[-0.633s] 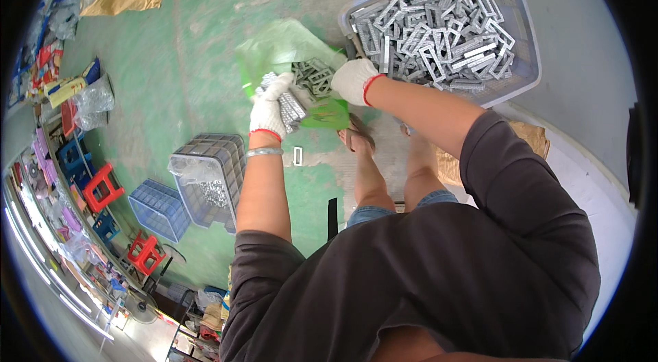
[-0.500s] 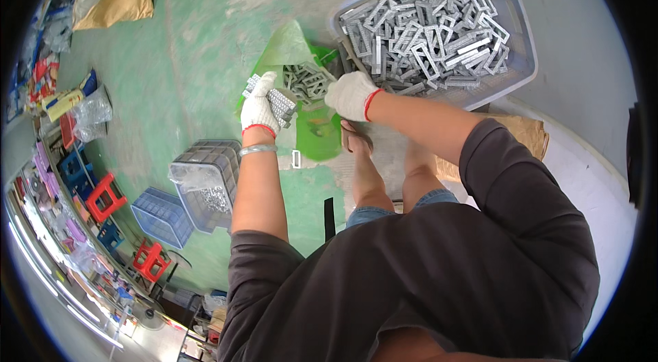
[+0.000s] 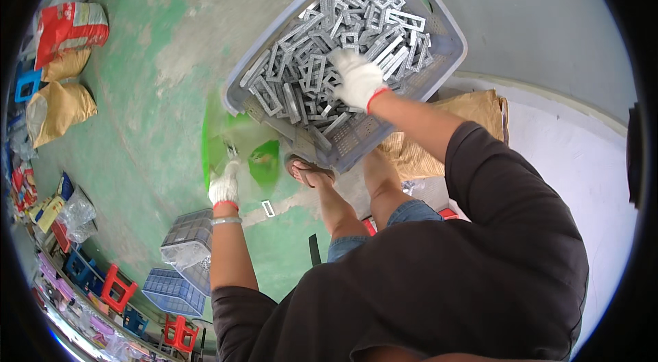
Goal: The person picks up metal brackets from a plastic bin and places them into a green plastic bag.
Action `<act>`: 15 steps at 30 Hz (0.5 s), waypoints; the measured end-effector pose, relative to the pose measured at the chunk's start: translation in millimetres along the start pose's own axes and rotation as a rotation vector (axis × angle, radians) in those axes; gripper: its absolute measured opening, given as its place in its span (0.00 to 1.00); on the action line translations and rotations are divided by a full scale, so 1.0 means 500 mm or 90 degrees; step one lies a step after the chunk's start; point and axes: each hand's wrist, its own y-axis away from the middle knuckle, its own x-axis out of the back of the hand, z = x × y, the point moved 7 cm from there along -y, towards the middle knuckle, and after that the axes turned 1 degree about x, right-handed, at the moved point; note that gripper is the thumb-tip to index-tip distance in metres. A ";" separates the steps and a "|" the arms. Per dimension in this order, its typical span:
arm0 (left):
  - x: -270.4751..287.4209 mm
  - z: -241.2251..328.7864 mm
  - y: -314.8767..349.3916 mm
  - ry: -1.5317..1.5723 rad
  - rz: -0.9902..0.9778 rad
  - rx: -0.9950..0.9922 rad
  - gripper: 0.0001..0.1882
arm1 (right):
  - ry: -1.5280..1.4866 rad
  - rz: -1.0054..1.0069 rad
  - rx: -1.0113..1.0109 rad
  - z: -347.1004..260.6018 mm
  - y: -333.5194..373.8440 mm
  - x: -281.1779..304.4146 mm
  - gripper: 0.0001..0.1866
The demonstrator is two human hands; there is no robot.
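Observation:
My right hand (image 3: pixel 359 81), in a white glove with a red cuff, is over the grey metal frames (image 3: pixel 317 74) heaped in a large grey plastic crate (image 3: pixel 449 47). Its fingers look spread and nothing shows in them, though the tips are slightly blurred. My left hand (image 3: pixel 224 186), gloved the same way, is at the green plastic bag (image 3: pixel 264 162) on the floor. Blur hides its fingers and the bag's contents. One pale rectangular frame (image 3: pixel 268 208) lies on the floor beside the bag.
Left of my legs stand a grey crate (image 3: pixel 186 230) with clear plastic and a blue basket (image 3: pixel 175 291). Red stools (image 3: pixel 118 288) and brown sacks (image 3: pixel 60 112) line the left. Brown woven sacking (image 3: pixel 439 132) lies right of my feet, beside the wall.
The view has turned toward the crate. My right hand has gone from the bag's edge into the crate. The stack of metal frames is no longer visible in my left hand, now lower at the bag.

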 end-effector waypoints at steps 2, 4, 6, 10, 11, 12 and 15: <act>0.004 0.009 0.035 0.009 0.050 0.091 0.47 | -0.021 0.086 -0.080 0.076 -0.054 0.032 0.48; 0.009 0.057 0.074 -0.091 0.071 0.071 0.48 | -0.065 0.098 -0.087 0.082 -0.110 0.073 0.55; -0.012 0.063 0.093 0.019 0.085 0.035 0.46 | -0.148 0.056 -0.144 0.064 -0.162 0.097 0.64; -0.061 0.124 0.134 0.232 0.050 -0.022 0.38 | -0.180 0.153 -0.232 0.068 -0.233 0.061 0.73; -0.064 0.151 0.154 0.238 0.076 -0.046 0.38 | -0.188 0.150 -0.245 0.068 -0.233 0.058 0.73; -0.067 0.180 0.174 0.243 0.101 -0.070 0.37 | -0.195 0.147 -0.260 0.070 -0.231 0.058 0.73; -0.083 0.246 0.214 0.249 0.129 -0.130 0.35 | -0.209 0.115 -0.262 0.074 -0.228 0.072 0.73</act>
